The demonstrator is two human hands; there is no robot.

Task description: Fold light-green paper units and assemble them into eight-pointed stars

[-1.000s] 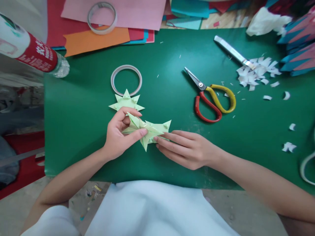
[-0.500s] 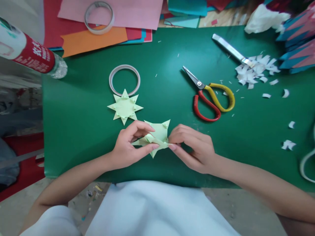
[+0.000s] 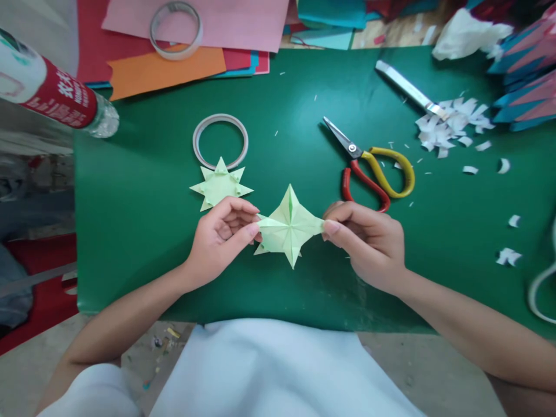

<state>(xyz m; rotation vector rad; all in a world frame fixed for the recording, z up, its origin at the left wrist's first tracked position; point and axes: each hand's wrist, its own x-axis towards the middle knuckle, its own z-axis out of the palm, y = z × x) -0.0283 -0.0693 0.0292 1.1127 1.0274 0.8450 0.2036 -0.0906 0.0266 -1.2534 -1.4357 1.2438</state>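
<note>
A pale green folded paper star is stretched between my two hands, its creased side facing up and its points spread. My left hand pinches the left point between thumb and fingers. The right point is gripped by my right hand in the same kind of pinch. Partly covered by the held star, another piece of green paper with points shows below and to its left. Beyond my left hand lies a flat green paper star with several small raised bits near its edge; its lower points are hidden by my fingers.
A tape roll touches the flat star. Scissors with red and yellow handles lie right of centre. Farther right are a utility knife and white paper scraps. A bottle lies at the left; coloured paper is stacked behind.
The held star has turned from being folded over to lying spread with its creased side up. My right hand has moved right and slightly away from the left hand.
</note>
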